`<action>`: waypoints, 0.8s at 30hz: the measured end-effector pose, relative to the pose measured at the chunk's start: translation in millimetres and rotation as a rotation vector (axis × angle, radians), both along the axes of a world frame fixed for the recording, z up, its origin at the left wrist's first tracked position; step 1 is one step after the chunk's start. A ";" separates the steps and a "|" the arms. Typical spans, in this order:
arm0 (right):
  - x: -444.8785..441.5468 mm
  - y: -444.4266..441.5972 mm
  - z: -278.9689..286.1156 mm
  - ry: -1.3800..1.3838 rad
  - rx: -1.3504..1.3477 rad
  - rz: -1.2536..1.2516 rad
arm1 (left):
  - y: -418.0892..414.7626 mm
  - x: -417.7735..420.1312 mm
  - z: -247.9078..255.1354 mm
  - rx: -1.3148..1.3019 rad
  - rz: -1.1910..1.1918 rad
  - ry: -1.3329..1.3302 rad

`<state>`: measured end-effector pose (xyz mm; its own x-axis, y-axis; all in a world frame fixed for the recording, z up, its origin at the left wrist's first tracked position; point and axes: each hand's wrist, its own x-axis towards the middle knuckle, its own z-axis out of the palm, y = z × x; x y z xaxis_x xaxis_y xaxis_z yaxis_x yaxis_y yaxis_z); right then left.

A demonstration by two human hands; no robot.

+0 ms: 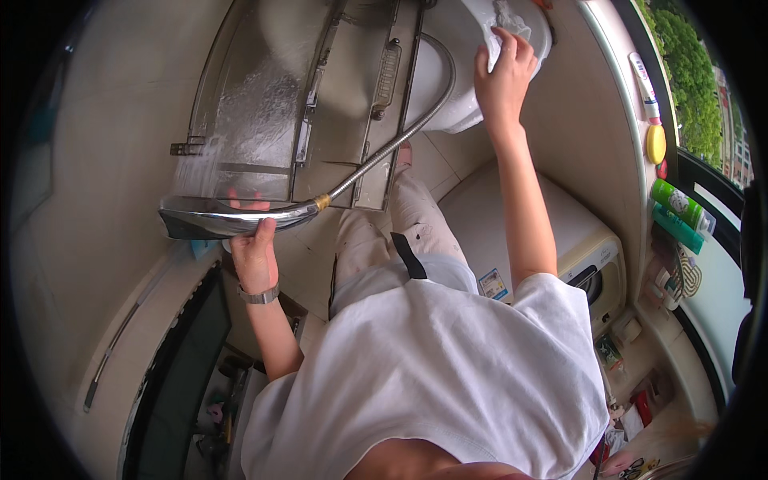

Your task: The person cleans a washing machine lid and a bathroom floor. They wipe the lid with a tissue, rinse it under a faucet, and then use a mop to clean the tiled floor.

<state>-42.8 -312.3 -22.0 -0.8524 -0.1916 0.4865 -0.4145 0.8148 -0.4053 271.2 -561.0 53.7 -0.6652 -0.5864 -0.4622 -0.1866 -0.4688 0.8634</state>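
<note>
My left hand (255,255) grips a chrome shower head (234,217) from below, with the thumb on its near side and fingertips behind it. Water sprays from its far face onto a large, translucent grey plastic panel (258,120) with ribs and a slotted vent. A metal shower hose (384,155) curves from the handle across the panel's edge toward a white ceramic basin (450,111). Over that basin, my right hand (504,84) has bent fingers against a crumpled whitish, wet-looking thing (510,24). Whether the fingers hold it or only touch it is unclear.
A rounded white appliance (480,210) stands right of my legs. Along the window ledge lie a yellow round item (656,144), a green can (678,201) and a teal tube (678,228). A slim pole (114,348) leans at the left wall. Small items crowd the lower-right shelf (660,354).
</note>
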 end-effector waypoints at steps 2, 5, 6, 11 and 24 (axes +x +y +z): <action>-53.3 41.8 -24.3 0.037 0.314 -0.065 | -0.7 -3.0 11.5 0.138 -0.056 -0.029; -83.6 55.4 -29.3 -0.235 0.362 0.003 | 3.8 4.3 5.1 0.188 -0.155 -0.074; -79.9 49.9 -27.3 -0.275 0.278 -0.008 | 9.2 4.5 2.7 0.237 -0.183 -0.102; -16.0 -10.9 -14.9 -0.461 -0.069 0.375 | 33.5 -1.7 -7.3 0.268 -0.338 -0.154; -32.7 -53.6 -67.7 -0.262 0.293 0.536 | 45.5 -26.3 -4.8 0.482 -0.278 -0.095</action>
<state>-75.5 -365.9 -89.7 -0.6852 -0.7150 0.1391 -0.7110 0.6151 -0.3407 244.9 -515.4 49.0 -0.7066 -0.1028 -0.7001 -0.4258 -0.7285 0.5367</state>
